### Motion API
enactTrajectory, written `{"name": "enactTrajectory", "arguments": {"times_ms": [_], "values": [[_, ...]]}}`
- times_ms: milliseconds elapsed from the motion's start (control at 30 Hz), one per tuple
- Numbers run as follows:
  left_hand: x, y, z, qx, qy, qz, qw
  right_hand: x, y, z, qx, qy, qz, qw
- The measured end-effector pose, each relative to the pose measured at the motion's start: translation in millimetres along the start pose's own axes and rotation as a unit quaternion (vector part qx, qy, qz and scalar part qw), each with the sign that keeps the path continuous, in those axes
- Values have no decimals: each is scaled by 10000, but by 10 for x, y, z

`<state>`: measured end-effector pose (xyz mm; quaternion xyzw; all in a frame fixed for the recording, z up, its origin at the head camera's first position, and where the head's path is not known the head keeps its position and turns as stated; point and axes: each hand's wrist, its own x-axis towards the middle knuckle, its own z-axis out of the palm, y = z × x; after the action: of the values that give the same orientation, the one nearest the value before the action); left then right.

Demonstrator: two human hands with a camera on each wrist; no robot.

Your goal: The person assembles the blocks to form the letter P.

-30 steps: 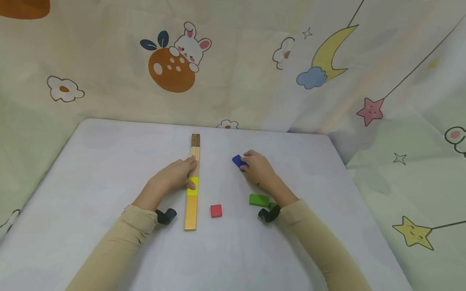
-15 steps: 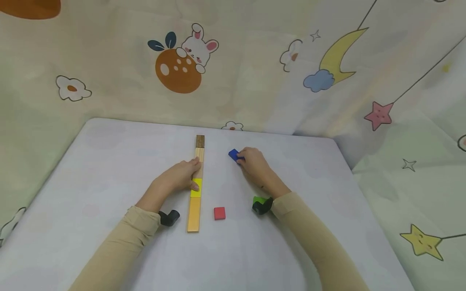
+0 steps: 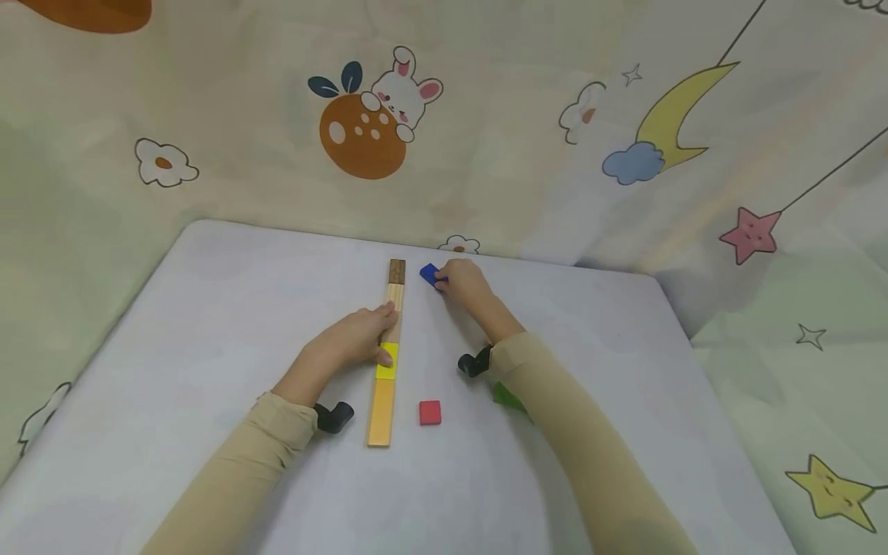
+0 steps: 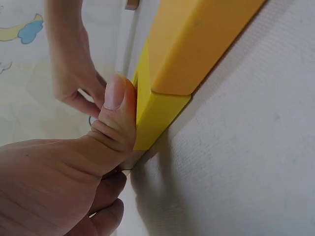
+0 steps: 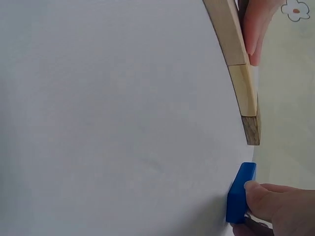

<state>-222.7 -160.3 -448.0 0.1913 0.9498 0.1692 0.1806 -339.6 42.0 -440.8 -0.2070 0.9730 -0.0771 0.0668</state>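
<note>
A straight row of blocks lies on the table. It has an orange block (image 3: 381,413) at the near end, then a yellow block (image 3: 387,361), a pale wood block (image 3: 391,327), a light wood block (image 3: 395,297) and a dark brown block (image 3: 397,271) at the far end. My left hand (image 3: 354,335) rests along the row's left side, its thumb touching the yellow block and its fingertips the pale wood block. My right hand (image 3: 466,284) pinches a blue block (image 5: 239,196), slightly right of the dark brown block and apart from it.
A red square block (image 3: 430,412) lies right of the row's near end. Green (image 3: 509,396) shows beside my right sleeve, which partly covers it. Black wrist cameras (image 3: 334,418) stick out at both cuffs. A printed cloth (image 3: 499,177) hangs behind the table.
My right hand has carried the blue block away from me and leftward, close to the row's far end. The left hand stays on the row. The head view has shifted slightly.
</note>
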Motion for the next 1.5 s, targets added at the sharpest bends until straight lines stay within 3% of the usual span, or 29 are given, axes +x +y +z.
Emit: {"name": "enactTrajectory", "arguments": {"times_ms": [200, 767, 1500], "values": [[11, 42, -15, 105, 67, 154, 9998, 98, -46, 9, 33, 57, 8, 10000], [3, 32, -35, 99, 121, 167, 9997, 217, -77, 61, -44, 301, -264, 9992], [-8, 18, -16, 56, 59, 52, 10000, 279, -111, 93, -157, 166, -406, 9989]]}}
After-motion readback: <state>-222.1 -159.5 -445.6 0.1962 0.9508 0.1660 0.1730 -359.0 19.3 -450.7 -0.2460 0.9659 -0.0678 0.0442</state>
